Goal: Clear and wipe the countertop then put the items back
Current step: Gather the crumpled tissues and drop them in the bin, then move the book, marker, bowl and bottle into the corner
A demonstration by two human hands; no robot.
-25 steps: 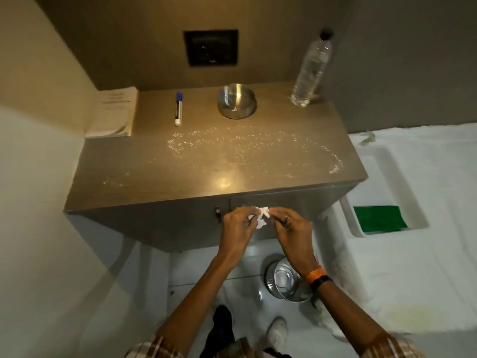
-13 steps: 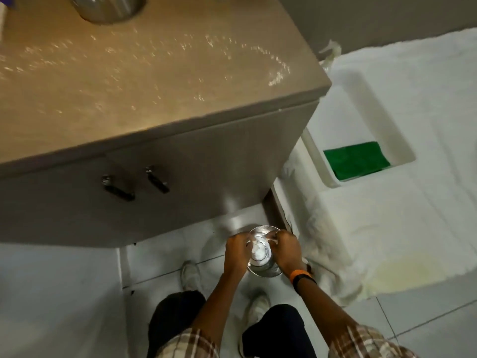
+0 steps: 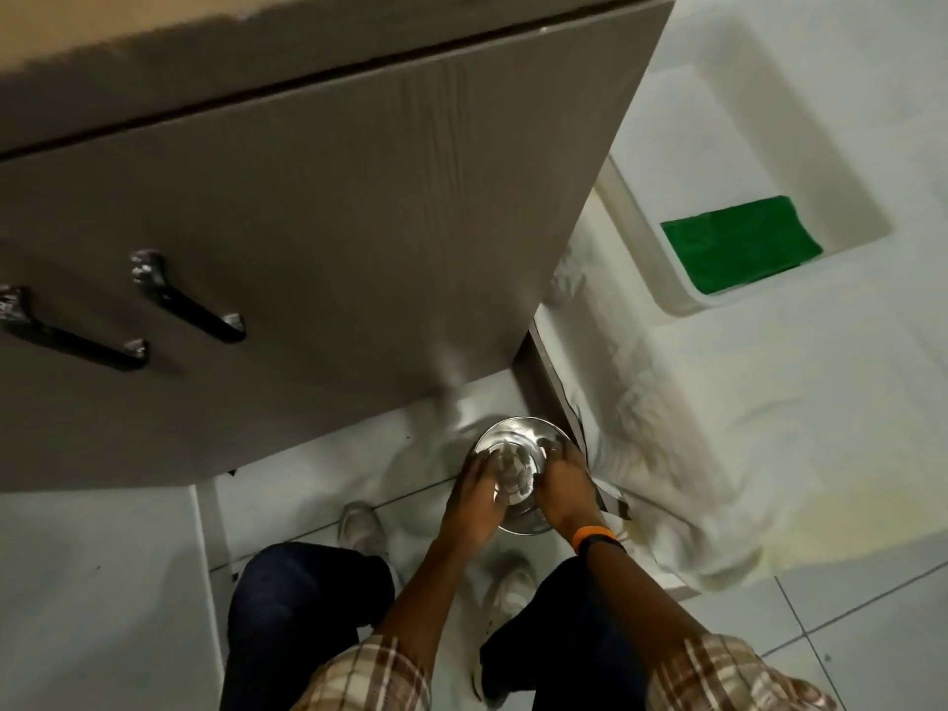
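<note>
A: Both hands are sinking lower than a moment ago, from the cabinet's front edge down to the steel bowl [image 3: 518, 474] on the floor, just off the lower right corner of the cabinet [image 3: 318, 238]; the view is tipping down with them.

B: What are the grips doing?

A: Left hand [image 3: 474, 500] and right hand [image 3: 561, 492] are meeting over the bowl's mouth; pale crumpled scraps [image 3: 513, 467] are lying between the fingertips, but motion blur is hiding whether each grip is pinching them or already letting go; I cannot tell.

B: Which step, then?

A: I judge they are dumping collected debris into the bowl, part of clearing the desk; only the desk's front lip [image 3: 154, 12] is showing, above the cabinet.

B: And next?

A: Probably releasing everything inside the rim, then rising back above the cabinet; the green cloth [image 3: 738, 243] is waiting in the white tray [image 3: 682, 295], right of the cabinet, and looks meant for wiping.

B: How is the bowl pointing?

A: It is sitting upright, mouth facing up toward the camera; being round, it is showing no long axis across the floor.
</note>
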